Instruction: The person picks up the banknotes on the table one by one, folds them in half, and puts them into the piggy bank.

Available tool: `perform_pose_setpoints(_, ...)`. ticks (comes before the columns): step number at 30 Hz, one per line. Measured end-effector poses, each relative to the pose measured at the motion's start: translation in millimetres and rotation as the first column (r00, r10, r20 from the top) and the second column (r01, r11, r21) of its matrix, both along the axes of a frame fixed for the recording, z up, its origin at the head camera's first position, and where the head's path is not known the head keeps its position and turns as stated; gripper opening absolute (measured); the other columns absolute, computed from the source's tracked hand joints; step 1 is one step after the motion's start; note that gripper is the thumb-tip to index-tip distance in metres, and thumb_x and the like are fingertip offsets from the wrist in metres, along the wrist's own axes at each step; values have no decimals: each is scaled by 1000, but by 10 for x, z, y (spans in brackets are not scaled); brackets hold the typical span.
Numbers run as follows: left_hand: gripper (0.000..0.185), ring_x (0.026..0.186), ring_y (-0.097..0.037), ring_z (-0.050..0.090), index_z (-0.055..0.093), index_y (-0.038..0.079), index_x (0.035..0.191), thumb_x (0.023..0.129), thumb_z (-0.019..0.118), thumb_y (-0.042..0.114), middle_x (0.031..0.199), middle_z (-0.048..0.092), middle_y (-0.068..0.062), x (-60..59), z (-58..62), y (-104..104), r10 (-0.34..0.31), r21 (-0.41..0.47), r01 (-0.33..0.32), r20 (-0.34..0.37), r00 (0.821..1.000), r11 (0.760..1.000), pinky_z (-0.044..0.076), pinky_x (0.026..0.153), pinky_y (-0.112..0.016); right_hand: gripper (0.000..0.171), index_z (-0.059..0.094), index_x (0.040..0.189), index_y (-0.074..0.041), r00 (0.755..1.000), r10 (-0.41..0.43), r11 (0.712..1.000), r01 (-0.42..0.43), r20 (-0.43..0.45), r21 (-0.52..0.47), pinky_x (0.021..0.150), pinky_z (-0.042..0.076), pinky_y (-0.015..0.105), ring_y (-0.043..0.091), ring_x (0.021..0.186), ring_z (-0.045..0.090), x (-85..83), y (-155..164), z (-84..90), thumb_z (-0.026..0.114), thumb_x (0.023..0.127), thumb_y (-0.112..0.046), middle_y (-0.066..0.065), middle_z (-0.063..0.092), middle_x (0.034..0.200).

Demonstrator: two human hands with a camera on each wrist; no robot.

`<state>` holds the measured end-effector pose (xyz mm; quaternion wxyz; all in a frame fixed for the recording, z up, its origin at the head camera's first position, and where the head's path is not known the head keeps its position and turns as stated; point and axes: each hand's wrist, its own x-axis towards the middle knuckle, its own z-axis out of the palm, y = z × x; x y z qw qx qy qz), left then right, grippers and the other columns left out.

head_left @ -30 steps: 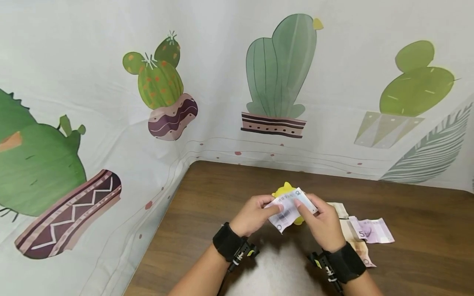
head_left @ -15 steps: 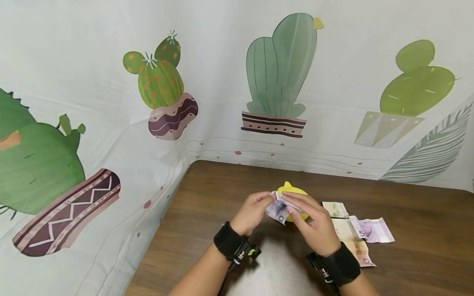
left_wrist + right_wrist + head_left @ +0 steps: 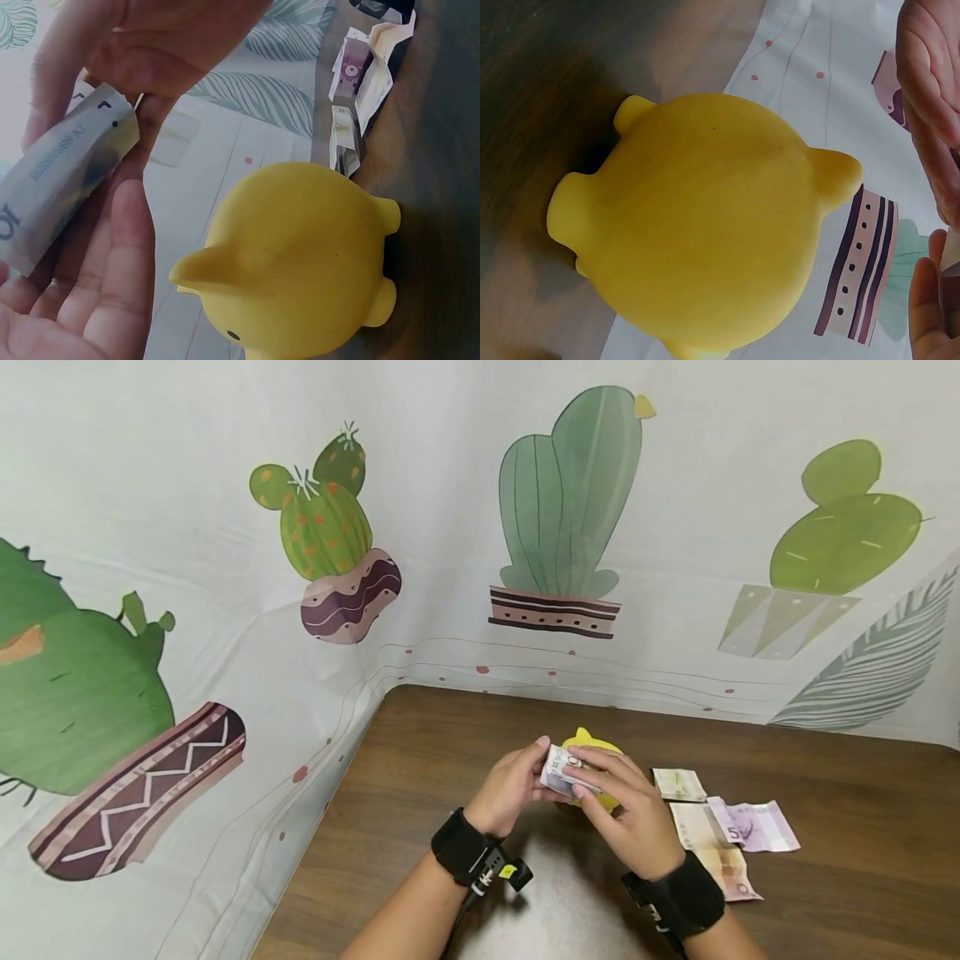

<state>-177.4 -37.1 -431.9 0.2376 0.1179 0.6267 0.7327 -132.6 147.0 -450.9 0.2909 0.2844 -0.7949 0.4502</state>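
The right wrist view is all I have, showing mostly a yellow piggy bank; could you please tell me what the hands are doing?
Observer: Both hands hold a folded banknote just above the piggy bank; the left hand and the right hand pinch it from either side.
Operator: Thank you. Is there more money anywhere?
Observer: Yes, several loose banknotes lie on the wooden table, on the right hand's side of the bank.
Operator: Is the bank lying down or standing?
Observer: In the left wrist view it rests on the table, its ear pointing sideways in the picture; whether it stands upright I cannot tell.
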Motion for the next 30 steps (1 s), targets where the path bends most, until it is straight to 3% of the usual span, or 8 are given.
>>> perform_pose_setpoints(4,51,87,-9,70,63,-6,125,108,42,37,104,72,-8,8,14,-13,-3,-3,3,-5,1000,1000,60,82,-29,41,76,117,-12,1000,-3,1000,3,-2,14,114,35,18,25,130,54,-14,4,-22,76,80,6,11,65,133)
perform_pose_setpoints(8,43,85,-7,68,63,-7,125,105,49,28,97,70,1,13,20,-27,-2,5,2,-24,1000,1000,57,80,-26,40,76,119,-16,998,-23,997,19,55,70,117,30,17,28,136,50,-11,23,-50,77,82,0,10,60,142)
perform_pose_setpoints(14,35,86,-6,67,63,-8,124,103,53,19,96,70,3,22,36,-32,16,16,-15,-41,999,1000,56,78,-24,36,75,121,-19,990,-37,992,20,135,124,119,24,16,35,142,43,8,35,-48,75,87,-6,10,49,154)
perform_pose_setpoints(19,35,85,-6,67,61,-9,125,103,53,17,99,69,0,17,33,-36,28,12,-27,-51,998,1000,56,76,-24,26,78,110,-17,990,-46,995,34,130,92,118,25,16,32,143,43,17,35,-40,72,89,-3,10,48,155)
perform_pose_setpoints(23,35,85,-6,66,61,-9,125,103,54,17,101,69,-1,8,19,-35,48,1,-48,-49,998,999,56,76,-23,22,77,100,-15,993,-58,998,55,99,26,112,32,15,23,136,49,11,28,-39,72,87,2,12,54,147)
perform_pose_setpoints(26,35,87,-6,66,61,-9,126,102,54,15,105,69,-4,7,18,-26,57,5,-57,-41,998,998,56,77,-23,30,74,109,-10,995,-80,996,82,66,-22,109,37,14,18,130,53,5,21,-31,72,84,7,15,59,137)
perform_pose_setpoints(30,36,88,-7,66,60,-9,127,102,54,16,108,69,-8,10,16,-25,54,4,-54,-35,998,999,57,78,-23,49,65,132,-7,986,-141,989,144,89,-32,108,37,12,15,123,56,13,20,-20,71,85,6,14,61,130)
